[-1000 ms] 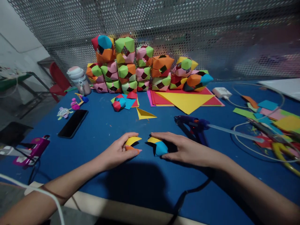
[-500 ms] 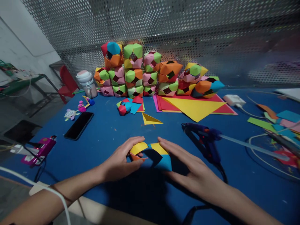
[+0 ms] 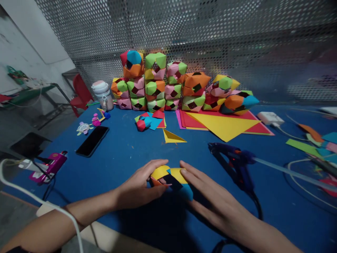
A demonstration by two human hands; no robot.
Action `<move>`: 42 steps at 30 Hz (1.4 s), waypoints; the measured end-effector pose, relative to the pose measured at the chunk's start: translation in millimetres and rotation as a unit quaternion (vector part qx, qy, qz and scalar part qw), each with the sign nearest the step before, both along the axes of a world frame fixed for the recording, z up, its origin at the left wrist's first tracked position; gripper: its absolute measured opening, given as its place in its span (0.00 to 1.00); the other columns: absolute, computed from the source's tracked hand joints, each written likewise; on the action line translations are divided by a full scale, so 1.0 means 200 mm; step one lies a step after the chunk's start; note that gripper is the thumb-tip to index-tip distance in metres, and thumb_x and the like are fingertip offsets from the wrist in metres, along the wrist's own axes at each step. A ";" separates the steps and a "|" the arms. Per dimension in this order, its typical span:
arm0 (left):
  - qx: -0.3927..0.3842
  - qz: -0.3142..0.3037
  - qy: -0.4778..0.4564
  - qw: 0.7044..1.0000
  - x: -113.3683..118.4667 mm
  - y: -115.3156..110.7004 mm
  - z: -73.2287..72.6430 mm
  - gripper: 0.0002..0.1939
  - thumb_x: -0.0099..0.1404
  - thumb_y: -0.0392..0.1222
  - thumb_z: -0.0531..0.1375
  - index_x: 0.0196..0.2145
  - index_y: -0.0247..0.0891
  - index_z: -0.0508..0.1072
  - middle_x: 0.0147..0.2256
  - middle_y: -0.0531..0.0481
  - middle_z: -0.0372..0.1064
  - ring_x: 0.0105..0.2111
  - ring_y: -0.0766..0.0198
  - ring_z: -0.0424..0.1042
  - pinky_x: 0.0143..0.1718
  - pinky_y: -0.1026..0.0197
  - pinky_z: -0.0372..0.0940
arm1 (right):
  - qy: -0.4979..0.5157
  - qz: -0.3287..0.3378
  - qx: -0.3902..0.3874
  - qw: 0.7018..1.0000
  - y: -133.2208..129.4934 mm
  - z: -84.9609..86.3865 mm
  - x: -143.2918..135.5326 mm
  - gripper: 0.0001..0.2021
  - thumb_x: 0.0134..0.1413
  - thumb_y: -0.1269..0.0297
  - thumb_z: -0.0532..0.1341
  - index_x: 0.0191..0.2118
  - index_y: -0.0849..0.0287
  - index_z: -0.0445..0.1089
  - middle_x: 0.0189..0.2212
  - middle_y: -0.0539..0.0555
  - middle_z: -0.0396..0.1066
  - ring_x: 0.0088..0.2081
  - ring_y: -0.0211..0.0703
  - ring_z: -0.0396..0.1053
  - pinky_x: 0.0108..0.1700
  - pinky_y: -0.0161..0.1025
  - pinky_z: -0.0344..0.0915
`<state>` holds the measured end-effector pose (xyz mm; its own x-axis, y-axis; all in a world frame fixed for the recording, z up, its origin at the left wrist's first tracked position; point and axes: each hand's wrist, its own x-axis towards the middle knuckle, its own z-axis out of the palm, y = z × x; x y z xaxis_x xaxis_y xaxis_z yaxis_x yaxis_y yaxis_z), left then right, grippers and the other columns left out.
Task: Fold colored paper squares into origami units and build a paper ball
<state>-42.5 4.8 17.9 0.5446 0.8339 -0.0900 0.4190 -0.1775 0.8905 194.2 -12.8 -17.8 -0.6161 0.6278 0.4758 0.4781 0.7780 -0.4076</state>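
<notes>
Between my two hands is a folded paper ball of yellow, blue and orange pieces, with a dark diamond-shaped gap facing me. My left hand grips its left side, the thumb along the orange lower edge and the fingers behind. My right hand presses on the right side, fingers along the yellow top and thumb low by the blue part. A small folded yellow paper triangle lies just beyond my hands. To the right a dark blue glue gun rests on the table, a long glue stick in its back.
Stacked paper balls line the back against a perforated metal panel. Before them lie coloured sheets and small paper pieces. A phone, a purple power strip and a bottle are leftward; scraps and cables lie rightward.
My hands have moved closer together, and the left and right parts of the paper ball now meet more tightly at the top. The whole view has shifted slightly.
</notes>
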 end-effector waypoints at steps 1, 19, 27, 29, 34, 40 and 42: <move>-0.004 0.005 -0.002 1.000 0.00 0.00 0.00 0.29 0.62 0.44 0.57 0.59 0.41 0.54 0.46 0.44 0.66 0.40 0.62 0.69 0.46 0.57 0.63 | -0.004 -0.003 0.007 1.000 0.00 0.00 0.00 0.31 0.57 0.74 0.53 0.65 0.60 0.43 0.63 0.62 0.47 0.62 0.48 0.50 0.57 0.43 0.60; 0.012 0.049 -0.011 0.999 0.01 -0.02 0.01 0.30 0.62 0.45 0.56 0.60 0.42 0.53 0.58 0.44 0.56 0.52 0.56 0.62 0.54 0.53 0.57 | -0.025 -0.028 0.045 0.998 -0.02 0.00 -0.04 0.32 0.57 0.75 0.52 0.65 0.61 0.42 0.62 0.65 0.49 0.60 0.52 0.53 0.54 0.47 0.64; 0.005 0.061 -0.016 0.998 0.02 -0.02 0.00 0.29 0.61 0.46 0.57 0.59 0.42 0.55 0.57 0.45 0.58 0.51 0.56 0.63 0.53 0.54 0.59 | 0.017 -0.038 0.019 0.999 -0.02 -0.01 -0.03 0.32 0.57 0.74 0.54 0.65 0.59 0.42 0.62 0.63 0.49 0.61 0.50 0.52 0.56 0.47 0.61; -0.003 0.068 -0.021 0.997 0.02 -0.02 0.01 0.29 0.62 0.46 0.57 0.59 0.43 0.55 0.56 0.45 0.59 0.48 0.58 0.66 0.52 0.55 0.60 | 0.037 -0.045 0.025 0.998 -0.01 -0.01 -0.03 0.32 0.56 0.74 0.55 0.65 0.60 0.43 0.62 0.63 0.50 0.61 0.50 0.53 0.57 0.47 0.60; -0.011 0.074 -0.032 0.997 0.01 -0.01 0.02 0.30 0.62 0.45 0.56 0.60 0.42 0.53 0.55 0.43 0.59 0.43 0.61 0.69 0.51 0.54 0.61 | 0.037 -0.053 0.036 0.997 0.00 -0.02 -0.03 0.32 0.56 0.74 0.56 0.64 0.60 0.44 0.62 0.64 0.50 0.60 0.51 0.54 0.57 0.48 0.60; 0.041 0.057 0.006 0.997 0.01 -0.02 0.03 0.29 0.62 0.43 0.56 0.59 0.41 0.55 0.59 0.44 0.54 0.54 0.55 0.60 0.55 0.52 0.57 | 0.031 -0.043 0.052 0.997 -0.01 0.00 -0.04 0.32 0.56 0.75 0.55 0.65 0.60 0.43 0.62 0.64 0.50 0.60 0.51 0.55 0.55 0.47 0.63; 0.054 0.049 0.018 0.997 0.01 -0.02 0.03 0.29 0.61 0.43 0.56 0.59 0.41 0.55 0.59 0.44 0.55 0.55 0.55 0.59 0.56 0.52 0.56 | 0.032 -0.042 0.055 0.997 -0.01 0.00 -0.04 0.32 0.56 0.75 0.55 0.65 0.61 0.43 0.61 0.64 0.51 0.60 0.51 0.55 0.55 0.47 0.63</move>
